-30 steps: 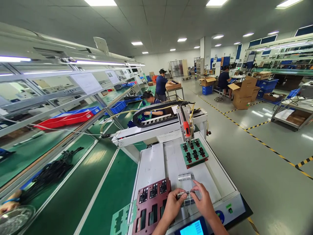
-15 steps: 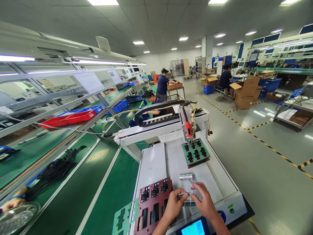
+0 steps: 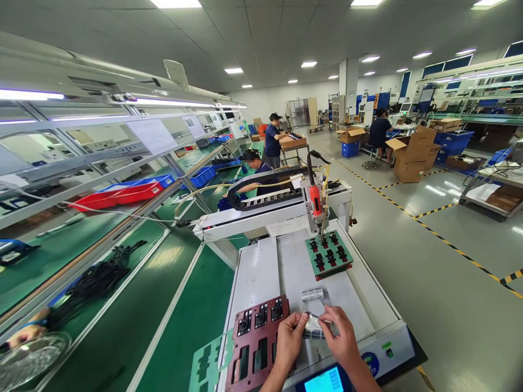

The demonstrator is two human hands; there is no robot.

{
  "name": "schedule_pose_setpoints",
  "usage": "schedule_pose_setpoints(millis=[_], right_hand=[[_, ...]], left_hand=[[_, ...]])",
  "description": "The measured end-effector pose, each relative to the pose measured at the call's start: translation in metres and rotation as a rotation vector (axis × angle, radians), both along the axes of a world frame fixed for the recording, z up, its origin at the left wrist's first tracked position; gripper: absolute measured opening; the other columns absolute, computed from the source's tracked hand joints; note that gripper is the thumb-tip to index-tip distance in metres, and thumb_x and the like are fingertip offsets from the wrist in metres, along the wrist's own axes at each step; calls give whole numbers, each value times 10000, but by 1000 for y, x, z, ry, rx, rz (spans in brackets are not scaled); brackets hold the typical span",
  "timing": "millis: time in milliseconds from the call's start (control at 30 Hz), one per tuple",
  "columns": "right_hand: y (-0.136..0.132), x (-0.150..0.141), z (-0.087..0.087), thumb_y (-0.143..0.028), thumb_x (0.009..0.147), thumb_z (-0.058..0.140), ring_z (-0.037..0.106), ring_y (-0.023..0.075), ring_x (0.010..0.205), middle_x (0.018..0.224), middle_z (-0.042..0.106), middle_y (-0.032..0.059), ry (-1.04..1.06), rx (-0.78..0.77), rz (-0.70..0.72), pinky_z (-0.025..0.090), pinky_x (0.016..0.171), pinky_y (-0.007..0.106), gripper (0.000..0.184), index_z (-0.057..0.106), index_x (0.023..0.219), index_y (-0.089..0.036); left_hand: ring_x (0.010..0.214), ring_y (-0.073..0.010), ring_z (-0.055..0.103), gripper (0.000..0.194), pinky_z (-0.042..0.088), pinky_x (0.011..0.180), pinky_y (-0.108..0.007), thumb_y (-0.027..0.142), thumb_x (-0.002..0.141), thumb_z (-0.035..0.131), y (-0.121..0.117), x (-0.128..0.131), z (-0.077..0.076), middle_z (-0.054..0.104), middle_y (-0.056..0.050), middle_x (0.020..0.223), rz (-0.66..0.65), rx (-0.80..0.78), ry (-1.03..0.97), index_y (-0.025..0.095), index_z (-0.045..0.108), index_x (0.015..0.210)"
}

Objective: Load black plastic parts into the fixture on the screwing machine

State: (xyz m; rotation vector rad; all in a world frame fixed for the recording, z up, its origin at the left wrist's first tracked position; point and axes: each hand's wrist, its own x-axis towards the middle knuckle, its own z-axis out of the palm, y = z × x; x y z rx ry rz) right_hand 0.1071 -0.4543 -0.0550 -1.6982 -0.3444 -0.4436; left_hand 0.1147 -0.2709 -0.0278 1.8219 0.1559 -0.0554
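Note:
My left hand (image 3: 290, 338) and my right hand (image 3: 340, 333) meet low in the view, over the front of the white machine bed. Fingers of both are pinched at a small thin strip (image 3: 312, 315) stretched between them; what it is I cannot make out. Just beyond my fingertips lies a shiny, clear-silvery sheet (image 3: 312, 294) with a grid-like pattern. To the left of my left hand, a dark red fixture plate (image 3: 250, 344) carries black camera-like parts (image 3: 260, 316) in its far row, with open slots nearer to me.
Ahead, a red screwdriver head (image 3: 315, 200) on the gantry reaches down to a green-topped fixture (image 3: 329, 255) with several black parts. Pale green plate (image 3: 206, 359) lies left. A blue screen (image 3: 324, 381) is below my hands. A co-worker's hand (image 3: 30, 329) shows at far left.
The screwdriver head has risen somewhat and its cable stands higher. My fingers have shifted slightly, and the strip between them shows more. The view has moved a little.

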Motion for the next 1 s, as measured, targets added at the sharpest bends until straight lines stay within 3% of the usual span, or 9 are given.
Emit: schedule_pose_setpoints(millis=[133, 233, 367, 467, 600, 667, 733, 867, 1000], right_hand=[[16, -2, 7, -305, 1012, 617, 663, 290, 1237, 1525, 559, 124, 230, 196, 16, 674, 894, 422, 691, 321, 1634, -354], [27, -3, 17, -302, 1012, 581, 637, 280, 1261, 1587, 470, 135, 274, 209, 73, 668, 910, 407, 680, 307, 1634, -341], [42, -1, 27, -290, 998, 604, 626, 279, 1278, 1581, 467, 141, 295, 267, 93, 666, 932, 403, 701, 296, 1626, -332], [66, 8, 23, -263, 1020, 570, 590, 284, 1347, 1560, 490, 135, 234, 269, 124, 630, 1035, 447, 648, 321, 1614, -333], [118, 29, 6, -159, 976, 534, 459, 299, 1492, 1700, 305, 90, 114, 188, 281, 539, 1152, 525, 701, 353, 1618, -377], [144, 40, -1, -125, 928, 542, 493, 300, 1471, 1732, 239, 70, 106, 176, 317, 548, 1135, 527, 739, 393, 1600, -394], [162, 49, -1, -120, 913, 543, 556, 299, 1415, 1720, 273, 72, 115, 192, 314, 583, 1088, 501, 724, 436, 1577, -391], [175, 58, 25, -196, 969, 557, 582, 304, 1380, 1717, 280, 109, 116, 241, 270, 611, 1043, 464, 656, 407, 1588, -350], [171, 44, 74, -326, 933, 721, 548, 343, 1416, 1665, 347, 205, 275, 387, 170, 643, 988, 478, 894, 192, 1654, -312]], left_hand=[[587, -143, 444, 617, 320, 587, -261, 749, 836, 681, -1, -4, 2, 528, 26, 567, -23, 20, -7, 177, 601, 621], [626, -177, 552, 561, 420, 609, -271, 692, 830, 720, 0, -7, 6, 643, -16, 619, -81, 24, -6, 163, 668, 650], [961, -312, 740, 432, 595, 864, -389, 525, 794, 785, 13, -13, 7, 817, -128, 1035, -54, 40, -5, 151, 802, 1010], [1233, -353, 699, 511, 534, 1106, -493, 412, 787, 753, 33, -24, 8, 759, -173, 1314, 84, 109, -58, 169, 763, 1236], [1119, -348, 748, 399, 589, 1041, -508, 462, 839, 711, 68, -51, 13, 806, -156, 1182, 157, 135, -104, 195, 801, 1123], [1065, -356, 763, 433, 607, 1004, -512, 557, 829, 737, 85, -65, 13, 821, -156, 1110, 167, 110, -76, 192, 812, 1049], [1041, -364, 768, 519, 605, 1003, -525, 659, 796, 755, 101, -79, 11, 828, -158, 1072, 184, 80, -44, 190, 816, 1009], [1016, -365, 780, 693, 633, 942, -520, 777, 689, 803, 126, -97, 8, 832, -169, 1062, 252, -75, 28, 184, 807, 1047], [996, -345, 792, 749, 656, 882, -488, 737, 682, 851, 138, -103, 25, 810, -193, 1148, 284, -299, 39, 182, 771, 1178]])
